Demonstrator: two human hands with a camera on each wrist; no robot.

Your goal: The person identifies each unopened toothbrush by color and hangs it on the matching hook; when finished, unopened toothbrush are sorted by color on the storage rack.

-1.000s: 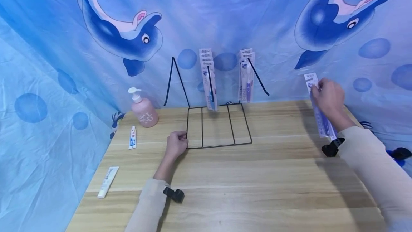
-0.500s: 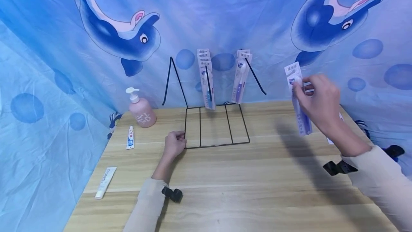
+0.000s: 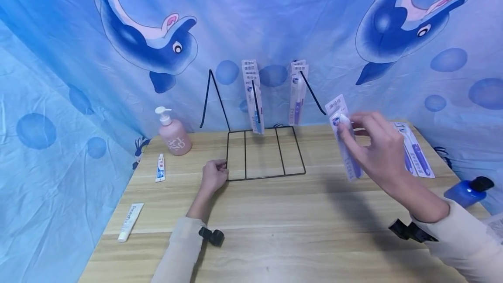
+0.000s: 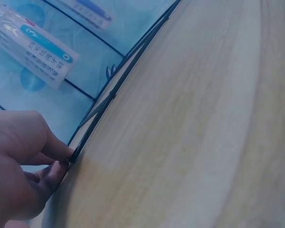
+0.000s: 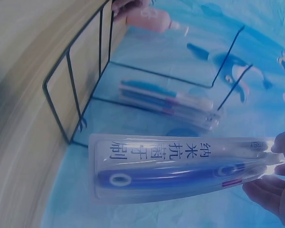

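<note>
A black wire rack [image 3: 267,178] stands on the wooden table, its hooks pointing forward. My left hand [image 3: 215,175] pinches the rack's front left corner, as the left wrist view also shows. Several packaged blue toothbrushes [image 3: 254,104] hang on the middle hook, and packaged purple toothbrushes [image 3: 298,95] hang on the right hook. The left hook [image 3: 206,97] bears nothing. To the right of the rack, my right hand [image 3: 377,147] pinches the upper part of a packaged purple toothbrush [image 5: 175,168] between thumb and fingers, tilted in the air above the table.
More packaged purple toothbrushes [image 3: 417,152] lie at the table's right, near a blue bottle [image 3: 465,192]. On the left stand a pink pump bottle [image 3: 175,138], a small toothpaste tube [image 3: 160,168] and a white tube [image 3: 131,222]. A dolphin-printed curtain [image 3: 314,21] hangs behind.
My right hand has moved left from the table's right side, carrying the packaged toothbrush towards the rack. The toothbrushes on the right hook have shifted slightly. My left hand stays on the rack's corner.
</note>
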